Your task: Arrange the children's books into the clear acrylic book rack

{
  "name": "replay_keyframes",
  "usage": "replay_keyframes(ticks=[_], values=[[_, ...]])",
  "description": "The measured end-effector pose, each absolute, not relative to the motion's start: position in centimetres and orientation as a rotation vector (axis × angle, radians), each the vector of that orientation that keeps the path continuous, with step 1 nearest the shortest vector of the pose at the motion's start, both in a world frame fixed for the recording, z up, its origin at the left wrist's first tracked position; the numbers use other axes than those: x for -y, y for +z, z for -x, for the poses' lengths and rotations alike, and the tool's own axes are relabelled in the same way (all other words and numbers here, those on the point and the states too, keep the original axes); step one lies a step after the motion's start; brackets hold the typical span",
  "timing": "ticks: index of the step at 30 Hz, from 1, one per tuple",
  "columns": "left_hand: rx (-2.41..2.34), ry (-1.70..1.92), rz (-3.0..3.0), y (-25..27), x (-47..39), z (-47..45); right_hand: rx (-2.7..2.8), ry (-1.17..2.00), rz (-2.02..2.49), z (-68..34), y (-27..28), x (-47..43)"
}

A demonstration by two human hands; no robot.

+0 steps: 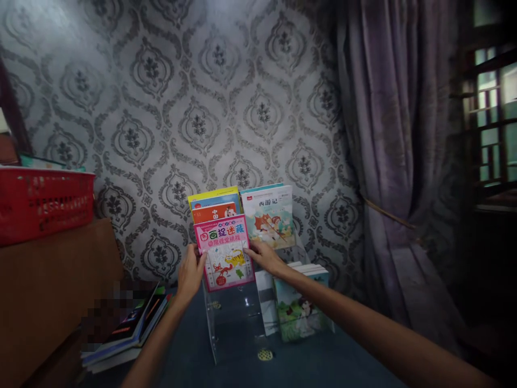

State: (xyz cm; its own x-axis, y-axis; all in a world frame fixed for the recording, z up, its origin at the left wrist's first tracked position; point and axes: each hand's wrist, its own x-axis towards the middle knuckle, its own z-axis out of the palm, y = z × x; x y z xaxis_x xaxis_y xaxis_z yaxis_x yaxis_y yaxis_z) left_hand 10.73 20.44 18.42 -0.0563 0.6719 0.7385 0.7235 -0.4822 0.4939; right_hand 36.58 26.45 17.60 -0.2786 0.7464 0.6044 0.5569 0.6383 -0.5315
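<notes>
A pink picture book (226, 264) with a cat and a fox on its cover stands upright between my hands. My left hand (191, 272) is closed on its left edge, thumb in front. On the right edge, my right hand (265, 257) grips the same book. Behind it rise an orange book (214, 213), a blue one and a yellow one (214, 192). They lean at the upper left of a clear acrylic book stand (210, 328). To their right is a white-covered book (270, 218). Lower right on the stand sit several green-covered books (301, 310).
At the left, a red plastic basket (44, 202) rests on a brown cardboard box (60, 285). A pile of books (129, 328) lies on the dark tabletop (181, 361) beside it. Patterned wallpaper is behind, and a tied grey curtain (396, 134) hangs at the right by a window.
</notes>
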Motion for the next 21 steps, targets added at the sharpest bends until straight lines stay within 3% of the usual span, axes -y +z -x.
replay_keyframes(ticks=[21], values=[[1.549, -1.648, 2.136, 18.0, -19.5, -10.5, 1.916, 0.309, 1.006, -37.2, 17.8, -24.7]])
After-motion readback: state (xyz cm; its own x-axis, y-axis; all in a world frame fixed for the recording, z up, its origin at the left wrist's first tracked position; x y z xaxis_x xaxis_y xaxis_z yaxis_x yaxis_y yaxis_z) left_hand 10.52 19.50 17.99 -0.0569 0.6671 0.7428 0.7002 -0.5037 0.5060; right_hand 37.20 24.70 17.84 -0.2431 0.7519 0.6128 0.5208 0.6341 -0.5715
